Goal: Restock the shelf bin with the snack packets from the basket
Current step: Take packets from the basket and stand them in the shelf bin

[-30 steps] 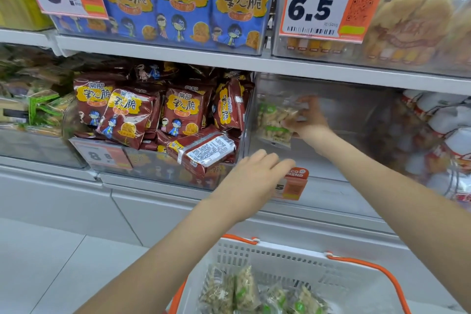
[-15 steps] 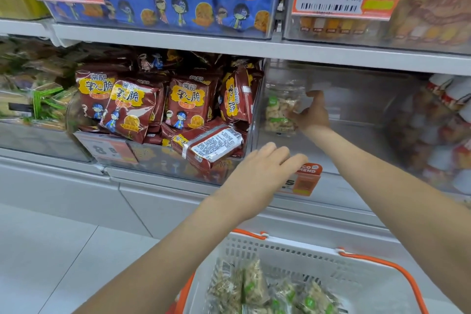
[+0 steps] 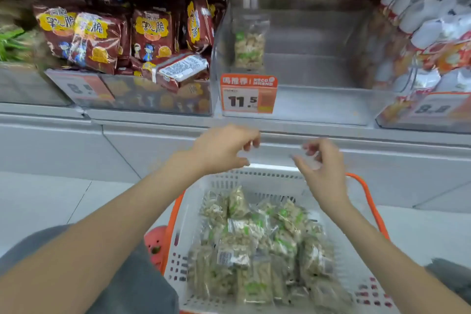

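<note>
Now, left of the clear shelf bin (image 3: 318, 99), brown snack bags (image 3: 122, 38) fill their tray; in the bin one snack packet (image 3: 249, 42) stands upright against its left wall. Below the bin, left hand (image 3: 221, 150) and right hand (image 3: 323, 168) hover loosely curled, gripping nothing, above the basket (image 3: 260, 181) of packets (image 3: 257, 245).

One packet (image 3: 249, 42) in bin (image 3: 318, 107); one basket (image 3: 254, 181).

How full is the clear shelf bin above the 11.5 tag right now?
Nearly empty. One snack packet stands upright against the left wall of the clear bin; the rest of its floor shows bare.
</note>
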Tool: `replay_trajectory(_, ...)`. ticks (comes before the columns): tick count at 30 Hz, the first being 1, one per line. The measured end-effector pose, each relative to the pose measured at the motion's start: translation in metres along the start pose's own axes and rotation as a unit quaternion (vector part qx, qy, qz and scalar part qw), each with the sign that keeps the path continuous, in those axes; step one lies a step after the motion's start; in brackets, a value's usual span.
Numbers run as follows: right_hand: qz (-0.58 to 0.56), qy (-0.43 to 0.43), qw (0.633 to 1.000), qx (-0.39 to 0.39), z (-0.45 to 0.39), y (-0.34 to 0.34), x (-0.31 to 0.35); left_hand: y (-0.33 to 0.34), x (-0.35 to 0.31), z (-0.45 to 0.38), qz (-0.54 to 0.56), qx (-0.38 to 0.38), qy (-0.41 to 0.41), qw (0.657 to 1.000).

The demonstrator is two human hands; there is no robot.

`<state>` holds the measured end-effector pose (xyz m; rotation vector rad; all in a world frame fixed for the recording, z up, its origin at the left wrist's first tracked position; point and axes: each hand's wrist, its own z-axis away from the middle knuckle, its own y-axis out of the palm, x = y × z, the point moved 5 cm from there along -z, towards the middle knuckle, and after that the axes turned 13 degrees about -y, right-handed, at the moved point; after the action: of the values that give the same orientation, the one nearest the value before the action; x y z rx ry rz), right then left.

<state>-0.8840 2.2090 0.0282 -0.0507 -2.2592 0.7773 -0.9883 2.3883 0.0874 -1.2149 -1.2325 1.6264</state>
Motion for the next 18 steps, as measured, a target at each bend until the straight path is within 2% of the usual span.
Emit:
replay_trajectory(2,-0.001,0.101,0.986,0.134,0.06,0.031,-0.044,0.055,0.004,0.005,-0.066,0.171,-0.04,0.982)
replay_trajectory(3,0.013,0.143,0.968,0.207,0.091,0.045,-0.063,0.083,0.009,0.01,-0.086,0.23,-0.061,0.967)
replay_trajectory(5,0.059,0.194,0.919,0.338,0.143,0.062,-0.086,0.139,0.021,0.024,-0.092,0.306,-0.11,0.941)
replay_trajectory(7,0.117,0.214,0.877,0.413,0.179,0.066,-0.1,0.189,0.031,0.039,-0.048,0.341,-0.166,0.924)
replay_trajectory(9,0.147,0.229,0.857,0.437,0.195,0.065,-0.106,0.229,0.036,0.055,0.018,0.349,-0.221,0.911)
replay_trajectory(11,0.123,0.239,0.86,0.433,0.194,0.068,-0.1,0.254,0.035,0.072,0.046,0.344,-0.251,0.904)
replay_trajectory(14,0.016,0.228,0.856,0.464,0.188,0.088,-0.083,0.271,0.04,0.07,0.007,0.352,-0.243,0.904)
replay_trajectory(16,-0.048,0.234,0.824,0.513,0.198,0.108,-0.066,0.272,0.047,0.061,0.008,0.367,-0.231,0.901)
replay_trajectory(18,-0.041,0.284,0.81,0.511,0.21,0.122,-0.058,0.27,0.049,0.053,-0.023,0.372,-0.207,0.904)
